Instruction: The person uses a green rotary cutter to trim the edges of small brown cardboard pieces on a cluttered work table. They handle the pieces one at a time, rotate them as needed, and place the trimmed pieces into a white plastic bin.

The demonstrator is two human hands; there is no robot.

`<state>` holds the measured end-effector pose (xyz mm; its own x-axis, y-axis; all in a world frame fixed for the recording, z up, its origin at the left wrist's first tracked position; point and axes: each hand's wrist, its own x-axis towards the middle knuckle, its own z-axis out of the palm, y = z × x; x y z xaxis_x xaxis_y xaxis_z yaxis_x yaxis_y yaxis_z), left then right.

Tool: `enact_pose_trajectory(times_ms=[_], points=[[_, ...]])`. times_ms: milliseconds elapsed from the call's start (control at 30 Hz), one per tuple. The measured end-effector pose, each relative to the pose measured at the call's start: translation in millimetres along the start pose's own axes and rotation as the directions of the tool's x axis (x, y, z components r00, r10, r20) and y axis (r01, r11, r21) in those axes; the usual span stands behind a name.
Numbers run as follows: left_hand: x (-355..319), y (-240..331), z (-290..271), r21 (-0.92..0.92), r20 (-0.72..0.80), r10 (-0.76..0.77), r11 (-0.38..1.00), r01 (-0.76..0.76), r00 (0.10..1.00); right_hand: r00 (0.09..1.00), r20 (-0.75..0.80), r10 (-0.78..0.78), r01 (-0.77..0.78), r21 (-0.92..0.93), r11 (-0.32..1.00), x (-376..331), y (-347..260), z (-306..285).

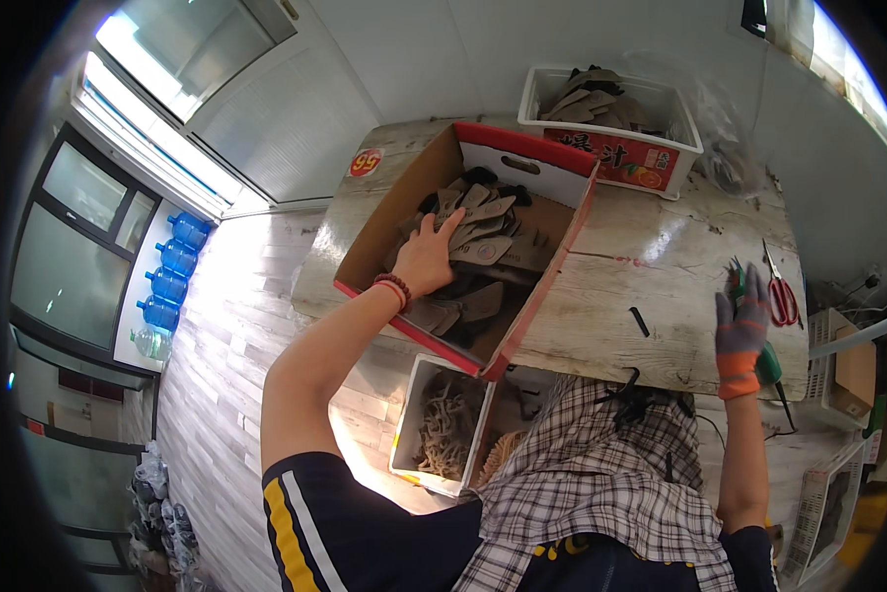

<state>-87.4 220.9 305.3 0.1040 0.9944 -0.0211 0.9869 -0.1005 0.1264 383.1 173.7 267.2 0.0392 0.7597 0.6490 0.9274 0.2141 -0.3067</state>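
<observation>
My left hand (427,259), bare with red bead bracelets, reaches into a red-rimmed cardboard box (552,271). Its fingers are spread over a heap of flat grey-brown pieces (485,212) with rounded ends, touching them. The box sits tilted across the table's left side. On the right side of the table, my right hand (741,331) wears a grey glove with an orange cuff. Its fingers stretch forward over a green corded tool (768,363), which is partly hidden beneath the hand; its kind is unclear. Red-handled scissors (782,299) lie just right of this hand.
A white crate (680,163) with similar pieces stands at the table's far edge beside a clear plastic bag (725,163). A small black strip (640,321) lies on the worn table (651,252). Below the near edge stands a bin (404,434) of cord-like strands. Blue water jugs (175,259) line the left wall.
</observation>
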Motion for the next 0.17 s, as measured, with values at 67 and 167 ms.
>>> enact_pose_trajectory(times_ms=[67, 167], points=[[13, 14, 2, -0.025, 0.015, -0.07, 0.997, 0.071, 0.997, 0.962, 0.273, 0.028, -0.18, 0.552, 0.814, 26, -73, 2], [32, 38, 18, 0.016, -0.009, -0.201, 0.979, 0.201, 0.98, 0.724, 0.67, -0.166, -0.683, 0.729, -0.038, 51, -162, 22]])
